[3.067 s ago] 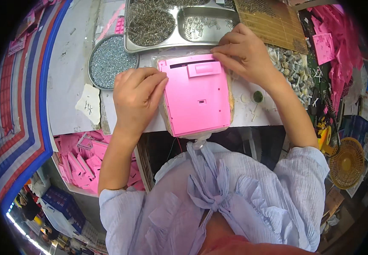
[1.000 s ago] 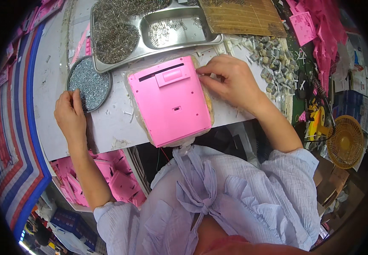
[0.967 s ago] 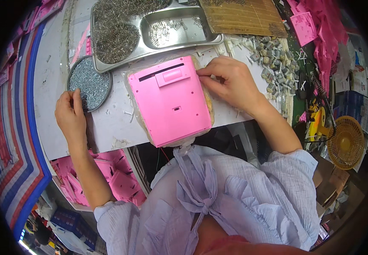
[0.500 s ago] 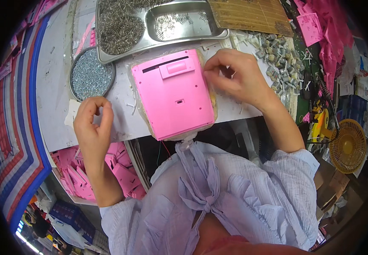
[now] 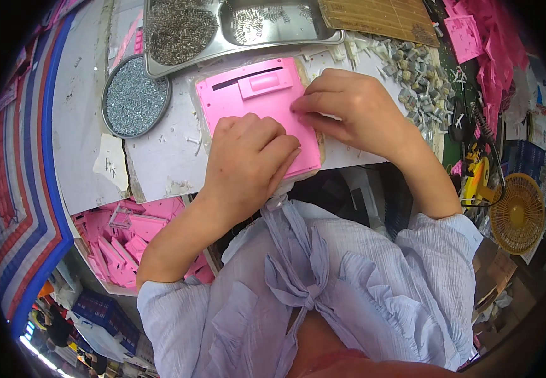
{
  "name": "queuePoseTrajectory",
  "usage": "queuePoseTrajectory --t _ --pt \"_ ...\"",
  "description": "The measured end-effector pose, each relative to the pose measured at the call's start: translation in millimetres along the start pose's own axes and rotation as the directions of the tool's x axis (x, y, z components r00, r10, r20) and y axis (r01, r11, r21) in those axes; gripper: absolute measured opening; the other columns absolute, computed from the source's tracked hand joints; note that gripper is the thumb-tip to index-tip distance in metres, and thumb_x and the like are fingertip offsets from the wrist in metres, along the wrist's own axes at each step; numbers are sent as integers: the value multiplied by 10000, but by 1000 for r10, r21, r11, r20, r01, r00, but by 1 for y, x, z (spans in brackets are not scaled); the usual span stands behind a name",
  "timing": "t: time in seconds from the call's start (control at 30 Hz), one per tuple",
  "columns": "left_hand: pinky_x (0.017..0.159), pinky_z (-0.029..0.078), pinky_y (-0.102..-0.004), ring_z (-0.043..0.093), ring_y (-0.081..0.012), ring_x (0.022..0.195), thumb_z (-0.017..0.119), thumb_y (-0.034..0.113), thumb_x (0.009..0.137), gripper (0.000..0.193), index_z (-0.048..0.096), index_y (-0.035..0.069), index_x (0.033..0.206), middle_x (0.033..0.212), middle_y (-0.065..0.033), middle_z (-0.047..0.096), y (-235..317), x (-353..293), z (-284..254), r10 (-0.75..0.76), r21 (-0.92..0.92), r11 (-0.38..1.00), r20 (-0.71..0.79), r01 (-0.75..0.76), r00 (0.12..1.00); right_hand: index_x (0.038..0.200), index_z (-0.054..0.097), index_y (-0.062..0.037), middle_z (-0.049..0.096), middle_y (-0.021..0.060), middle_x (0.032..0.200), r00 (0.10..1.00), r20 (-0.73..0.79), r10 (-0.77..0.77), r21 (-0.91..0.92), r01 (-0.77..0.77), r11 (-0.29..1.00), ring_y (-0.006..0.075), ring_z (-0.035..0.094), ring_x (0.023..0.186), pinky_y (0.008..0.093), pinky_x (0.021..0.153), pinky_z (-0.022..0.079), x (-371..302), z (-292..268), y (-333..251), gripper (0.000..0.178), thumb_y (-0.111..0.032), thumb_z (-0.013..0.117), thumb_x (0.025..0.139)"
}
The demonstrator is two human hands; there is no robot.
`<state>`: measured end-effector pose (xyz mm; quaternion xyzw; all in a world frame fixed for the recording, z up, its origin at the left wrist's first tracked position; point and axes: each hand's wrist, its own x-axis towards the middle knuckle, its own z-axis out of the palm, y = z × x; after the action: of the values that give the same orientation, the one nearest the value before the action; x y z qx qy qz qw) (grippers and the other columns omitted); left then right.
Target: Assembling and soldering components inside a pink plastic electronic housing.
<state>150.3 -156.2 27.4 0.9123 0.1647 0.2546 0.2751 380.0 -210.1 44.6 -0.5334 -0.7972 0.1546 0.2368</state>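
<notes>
A pink plastic casing (image 5: pixel 311 157) lies on a padded, plastic-wrapped support at the table's front edge, with a long slot and a raised block near its far end. Across its lower middle is my left hand (image 5: pixel 248 151), back up, fingers drawn together; whatever they hold is hidden. My right hand (image 5: pixel 355 110) reaches in from the right, its thumb and fingers pinched above the casing's right side, near a small screw hole. Anything in that pinch is too small to name. Left of the casing stands a round dish (image 5: pixel 105 116) of small silvery screws (image 5: pixel 135 94).
A steel compartment tray (image 5: pixel 248 53) with small springs spans the far side. Cardboard (image 5: pixel 380 22) lies beside it, above grey-and-white small parts (image 5: pixel 415 82). Below the table at left is a box of pink plastic pieces (image 5: pixel 131 236). A yellow fan (image 5: pixel 517 211) stands far right.
My left hand has moved right from beside the dish onto the casing. My right hand has shifted slightly left and down, its fingertips now over the casing's right side.
</notes>
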Motion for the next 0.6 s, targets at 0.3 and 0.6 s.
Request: queuePoseTrajectory --t 0.3,0.6 --pt "763 390 -365 581 -174 776 792 180 792 233 735 133 1013 908 15 627 0 -6 13 101 211 971 54 -111 993 1007 750 -46 677 87 829 996 -84 42 53 -38 998 274 645 755 365 664 514 -14 -4 6 231 -45 796 780" --pt "881 443 -405 633 -230 862 829 220 806 260 752 98 1022 983 -43 686 -62 -34 -41 -57 230 965 -270 122 961 1079 754 -35 674 29 800 900 -373 226 85 -209 974 134 637 690 277 649 500 4 -41 41 184 -23 713 900"
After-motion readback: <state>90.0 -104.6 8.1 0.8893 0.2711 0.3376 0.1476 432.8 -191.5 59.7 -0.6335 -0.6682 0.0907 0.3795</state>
